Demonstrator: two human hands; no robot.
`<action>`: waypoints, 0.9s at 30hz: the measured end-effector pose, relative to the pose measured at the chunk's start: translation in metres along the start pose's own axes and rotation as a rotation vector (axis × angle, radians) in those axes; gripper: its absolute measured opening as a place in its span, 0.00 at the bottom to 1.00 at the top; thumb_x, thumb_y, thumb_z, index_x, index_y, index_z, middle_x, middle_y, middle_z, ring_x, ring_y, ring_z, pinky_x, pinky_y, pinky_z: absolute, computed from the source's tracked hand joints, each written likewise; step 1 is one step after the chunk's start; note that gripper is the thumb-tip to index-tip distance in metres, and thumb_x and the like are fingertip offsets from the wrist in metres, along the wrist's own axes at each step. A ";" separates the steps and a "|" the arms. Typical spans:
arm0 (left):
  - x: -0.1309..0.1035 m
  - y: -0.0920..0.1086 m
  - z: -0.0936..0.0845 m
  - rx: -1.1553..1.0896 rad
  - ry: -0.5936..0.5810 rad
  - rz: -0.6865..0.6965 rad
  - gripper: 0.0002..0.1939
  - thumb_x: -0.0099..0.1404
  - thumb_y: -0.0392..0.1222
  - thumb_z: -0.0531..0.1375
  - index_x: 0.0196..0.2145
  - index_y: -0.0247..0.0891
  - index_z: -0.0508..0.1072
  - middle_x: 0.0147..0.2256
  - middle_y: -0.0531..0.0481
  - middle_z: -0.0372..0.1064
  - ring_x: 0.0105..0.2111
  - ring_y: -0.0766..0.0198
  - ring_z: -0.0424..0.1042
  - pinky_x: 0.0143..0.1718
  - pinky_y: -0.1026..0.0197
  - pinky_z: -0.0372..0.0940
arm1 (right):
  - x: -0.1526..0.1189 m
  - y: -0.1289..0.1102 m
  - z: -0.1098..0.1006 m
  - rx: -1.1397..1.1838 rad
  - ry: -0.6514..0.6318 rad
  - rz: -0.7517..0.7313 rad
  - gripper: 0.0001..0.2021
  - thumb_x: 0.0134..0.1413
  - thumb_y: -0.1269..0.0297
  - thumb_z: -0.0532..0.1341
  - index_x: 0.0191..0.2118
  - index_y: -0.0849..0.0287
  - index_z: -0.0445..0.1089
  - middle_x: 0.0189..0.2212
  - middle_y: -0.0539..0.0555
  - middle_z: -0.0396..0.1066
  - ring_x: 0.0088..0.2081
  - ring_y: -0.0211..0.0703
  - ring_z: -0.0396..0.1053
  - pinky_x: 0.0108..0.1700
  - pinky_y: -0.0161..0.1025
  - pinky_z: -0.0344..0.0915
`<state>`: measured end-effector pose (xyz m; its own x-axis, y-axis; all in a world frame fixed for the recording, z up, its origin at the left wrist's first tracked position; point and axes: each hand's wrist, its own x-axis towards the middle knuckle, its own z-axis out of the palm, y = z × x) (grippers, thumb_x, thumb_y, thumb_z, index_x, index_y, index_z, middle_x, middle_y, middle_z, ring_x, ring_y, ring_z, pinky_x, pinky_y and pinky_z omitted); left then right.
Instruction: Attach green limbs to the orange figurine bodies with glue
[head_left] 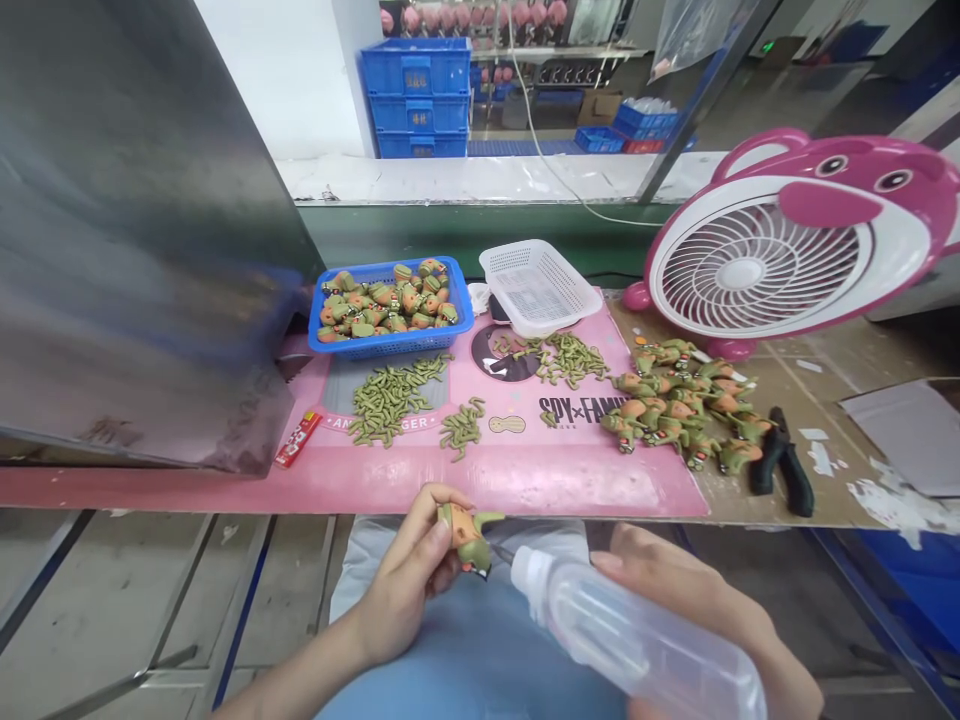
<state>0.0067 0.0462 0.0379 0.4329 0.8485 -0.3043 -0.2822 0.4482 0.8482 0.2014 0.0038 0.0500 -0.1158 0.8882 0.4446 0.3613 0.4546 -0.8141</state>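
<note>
My left hand [409, 575] pinches a small green and orange toy figure [463, 532] between thumb and fingers, just below the table's front edge. My right hand [694, 590] is wrapped round a clear squeeze bottle [637, 630] with a white cap and a thin nozzle. The nozzle tip points left at the figure and lies close to it; whether it touches I cannot tell. Small green curved pieces lie on the pink mat in a large pile [390, 400], a smaller pile [463, 428] and another pile [570, 360] farther right.
A blue basket [390, 345] holds many body parts, beside a white basket [536, 285]. Green and orange figures [675, 400] are heaped at right near black-handled pliers [782, 465]. A pink fan [795, 240] stands behind them. A red box [298, 440] lies by a metal panel [135, 230].
</note>
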 end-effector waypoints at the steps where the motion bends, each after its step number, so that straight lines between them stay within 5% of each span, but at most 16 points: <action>1: 0.000 0.000 0.000 0.007 -0.005 0.003 0.17 0.59 0.55 0.54 0.38 0.40 0.62 0.21 0.58 0.55 0.18 0.71 0.47 0.18 0.66 0.41 | 0.003 -0.002 0.000 -0.012 0.037 -0.082 0.23 0.50 0.49 0.55 0.51 0.51 0.59 0.18 0.50 0.59 0.19 0.44 0.58 0.22 0.43 0.57; 11: -0.001 0.002 0.001 0.019 -0.034 0.014 0.17 0.59 0.55 0.54 0.39 0.40 0.62 0.22 0.58 0.55 0.19 0.70 0.47 0.19 0.65 0.41 | 0.030 -0.013 0.008 -0.047 0.111 -0.384 0.15 0.55 0.63 0.52 0.45 0.69 0.63 0.16 0.48 0.54 0.16 0.38 0.54 0.16 0.36 0.49; 27: -0.002 0.002 0.002 0.013 -0.029 0.004 0.16 0.59 0.55 0.55 0.38 0.40 0.62 0.22 0.58 0.55 0.19 0.70 0.46 0.19 0.65 0.41 | 0.035 -0.017 0.008 -0.077 0.096 -0.367 0.13 0.55 0.64 0.52 0.42 0.67 0.62 0.17 0.51 0.59 0.17 0.38 0.56 0.17 0.36 0.53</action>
<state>0.0070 0.0453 0.0408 0.4568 0.8415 -0.2885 -0.2728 0.4412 0.8550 0.1841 0.0275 0.0765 -0.1644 0.6557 0.7369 0.3809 0.7313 -0.5657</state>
